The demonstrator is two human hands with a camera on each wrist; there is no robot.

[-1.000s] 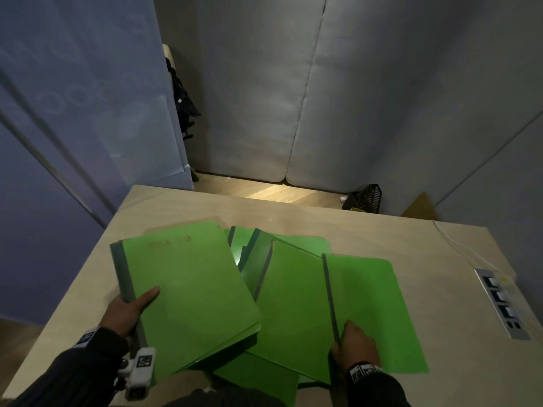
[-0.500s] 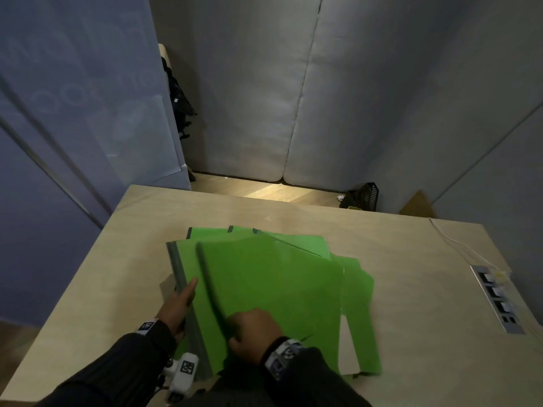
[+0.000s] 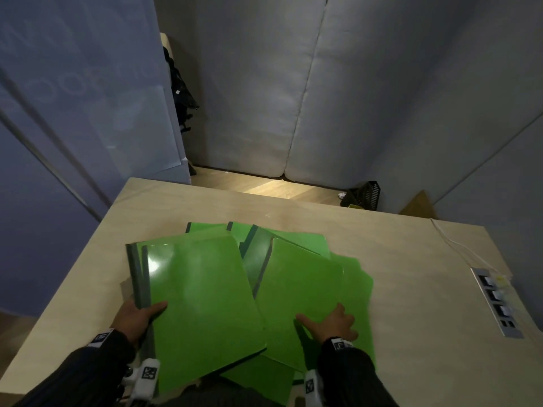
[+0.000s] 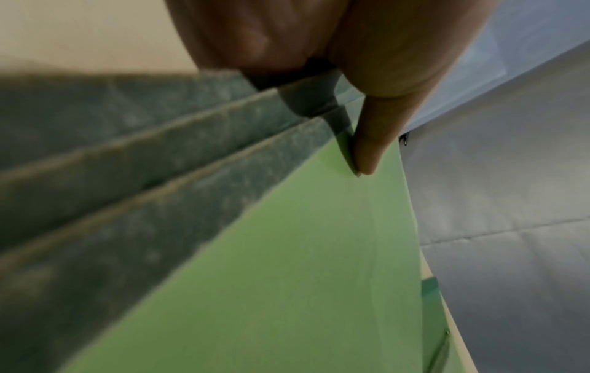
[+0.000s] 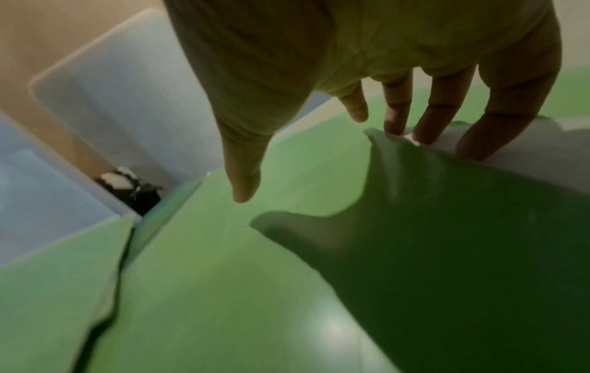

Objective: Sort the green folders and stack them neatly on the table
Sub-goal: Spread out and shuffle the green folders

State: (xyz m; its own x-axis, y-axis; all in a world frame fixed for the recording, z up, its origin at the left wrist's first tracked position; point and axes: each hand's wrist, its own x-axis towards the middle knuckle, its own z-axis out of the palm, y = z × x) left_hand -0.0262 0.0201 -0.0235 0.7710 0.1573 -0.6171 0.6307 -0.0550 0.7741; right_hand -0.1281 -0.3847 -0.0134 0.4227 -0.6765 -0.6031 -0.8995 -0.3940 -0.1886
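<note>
The left hand (image 3: 136, 317) grips a small bundle of green folders (image 3: 202, 298) by their dark spines at the near left of the table (image 3: 426, 289); the left wrist view shows the thumb (image 4: 370, 141) pressed on the top cover with at least two spines fanned beneath it. The right hand (image 3: 332, 321) lies open, fingers spread flat on a loose folder (image 3: 299, 289) at the right of the heap, holding nothing. More folders (image 3: 296, 242) lie skewed beneath and beyond, overlapping at different angles near the middle of the table.

The step in hand looks like gathering the next loose folder onto the held bundle. To do it well, the right hand should probably slide that folder left with flat, even pressure rather than lift a corner, since the glossy covers are likely to slip and fan. Turning its spine to match the bundle's spines first would help; then tapping the spines square against the table would tidy the edges before reaching for the far ones.
</note>
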